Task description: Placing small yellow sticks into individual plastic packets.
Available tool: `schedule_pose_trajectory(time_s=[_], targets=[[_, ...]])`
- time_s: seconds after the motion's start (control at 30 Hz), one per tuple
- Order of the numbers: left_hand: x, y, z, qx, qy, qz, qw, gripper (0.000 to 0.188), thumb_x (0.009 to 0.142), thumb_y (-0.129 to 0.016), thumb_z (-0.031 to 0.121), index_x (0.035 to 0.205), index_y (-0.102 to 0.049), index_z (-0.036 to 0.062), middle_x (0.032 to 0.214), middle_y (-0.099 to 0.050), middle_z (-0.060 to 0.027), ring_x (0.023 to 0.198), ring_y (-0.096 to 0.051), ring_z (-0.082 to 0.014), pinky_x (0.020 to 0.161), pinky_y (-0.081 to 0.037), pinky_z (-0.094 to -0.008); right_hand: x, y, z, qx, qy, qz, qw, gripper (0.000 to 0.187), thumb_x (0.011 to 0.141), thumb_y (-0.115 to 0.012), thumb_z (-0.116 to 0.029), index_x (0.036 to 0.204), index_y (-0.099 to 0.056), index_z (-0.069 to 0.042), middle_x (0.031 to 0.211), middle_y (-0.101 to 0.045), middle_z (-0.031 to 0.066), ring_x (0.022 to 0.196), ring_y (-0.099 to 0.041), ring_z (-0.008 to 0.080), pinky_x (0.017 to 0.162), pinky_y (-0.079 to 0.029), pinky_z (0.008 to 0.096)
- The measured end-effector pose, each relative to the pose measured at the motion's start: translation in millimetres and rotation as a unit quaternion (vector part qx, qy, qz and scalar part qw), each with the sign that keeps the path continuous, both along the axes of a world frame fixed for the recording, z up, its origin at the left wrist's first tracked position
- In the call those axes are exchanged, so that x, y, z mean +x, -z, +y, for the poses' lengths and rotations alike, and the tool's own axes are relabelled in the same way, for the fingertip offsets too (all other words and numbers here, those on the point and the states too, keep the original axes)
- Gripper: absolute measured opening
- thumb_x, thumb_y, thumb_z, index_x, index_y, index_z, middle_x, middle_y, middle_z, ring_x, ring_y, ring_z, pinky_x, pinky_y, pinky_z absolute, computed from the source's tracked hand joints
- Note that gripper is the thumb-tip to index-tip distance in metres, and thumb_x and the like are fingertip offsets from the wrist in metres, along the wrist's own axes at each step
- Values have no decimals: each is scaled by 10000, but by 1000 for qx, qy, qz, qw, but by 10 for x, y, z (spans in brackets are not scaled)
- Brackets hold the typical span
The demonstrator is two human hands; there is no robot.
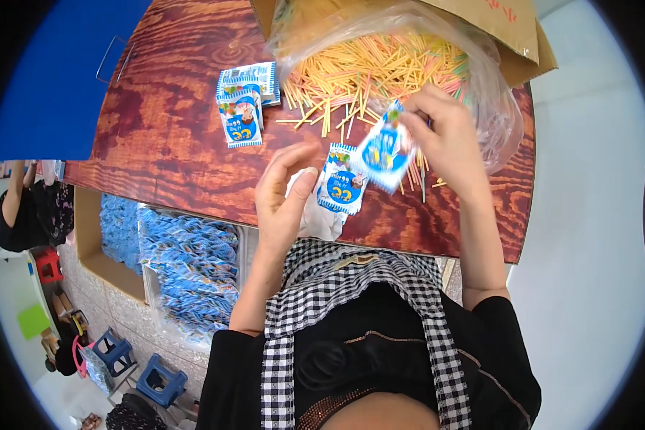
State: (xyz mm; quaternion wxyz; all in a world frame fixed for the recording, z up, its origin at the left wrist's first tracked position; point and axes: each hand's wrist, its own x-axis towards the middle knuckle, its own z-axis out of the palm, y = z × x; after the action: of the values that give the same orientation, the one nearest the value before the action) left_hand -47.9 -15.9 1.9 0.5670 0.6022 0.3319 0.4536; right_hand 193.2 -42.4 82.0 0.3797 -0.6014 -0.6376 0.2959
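Note:
A small blue-and-white printed packet [385, 154] hangs from the pinched thumb and fingers of my right hand [444, 129], tilted and a little blurred. Just left of it, another such packet [341, 185] lies near the table's front edge. My left hand [281, 193] is beside that one, its fingers curled and its thumb over a white, crumpled piece [321, 221]. What that white piece is, I cannot tell. Farther left is a loose stack of similar packets [241, 107]. Behind my hands is a heap of thin yellow, pink and green sticks [380, 68].
A clear plastic bag [498, 118] surrounds the sticks, with a cardboard box [512, 32] behind. The red-brown table [172, 107] has a blue panel [57, 79] at its left. Below stands a bin of blue packets [193, 261]. Stools [161, 380] and another person [32, 204] are farther left.

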Motion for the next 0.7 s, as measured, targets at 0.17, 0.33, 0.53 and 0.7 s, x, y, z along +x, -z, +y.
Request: schedule_pose_trajectory(time_s=[0.17, 0.33, 0.53, 0.7], targets=[[38, -204, -13, 128, -20, 114, 985, 525, 806, -594, -9, 1310, -447, -26, 1299, -501, -127, 1183, -484, -201, 1025, -354, -321, -442, 169, -13, 87, -71, -82, 990, 56, 779, -633, -44, 818, -622, -5, 727, -516, 102, 680, -549, 259, 604, -425, 340], [-102, -27, 20, -32, -10, 89, 995, 338, 818, -657, 47, 1142, -581, -14, 1070, -612, -83, 1020, -554, -177, 923, -412, -315, -804, 187, 33, 110, -64, -11, 992, 107, 790, -619, -39, 890, -612, -3, 797, -528, 116, 718, -569, 281, 638, -448, 367], [-281, 99, 273, -135, -57, -82, 986, 142, 907, -561, 47, 1035, -599, 0, 930, -626, -41, 883, -583, -104, 795, -469, -250, -722, 475, 22, 88, -45, 86, 991, 169, 821, -610, -54, 985, -590, -22, 865, -603, 117, 790, -614, 244, 675, -480, 316], [-287, 405, 771, -11, -274, 44, 961, 207, 937, -537, 127, 1065, -521, -36, 1351, -404, -169, 1079, -535, -193, 873, -451, -310, -126, 786, 40, 105, 67, -40, 991, 85, 826, -607, -55, 894, -619, -6, 863, -612, 120, 813, -596, 273, 744, -462, 338]])
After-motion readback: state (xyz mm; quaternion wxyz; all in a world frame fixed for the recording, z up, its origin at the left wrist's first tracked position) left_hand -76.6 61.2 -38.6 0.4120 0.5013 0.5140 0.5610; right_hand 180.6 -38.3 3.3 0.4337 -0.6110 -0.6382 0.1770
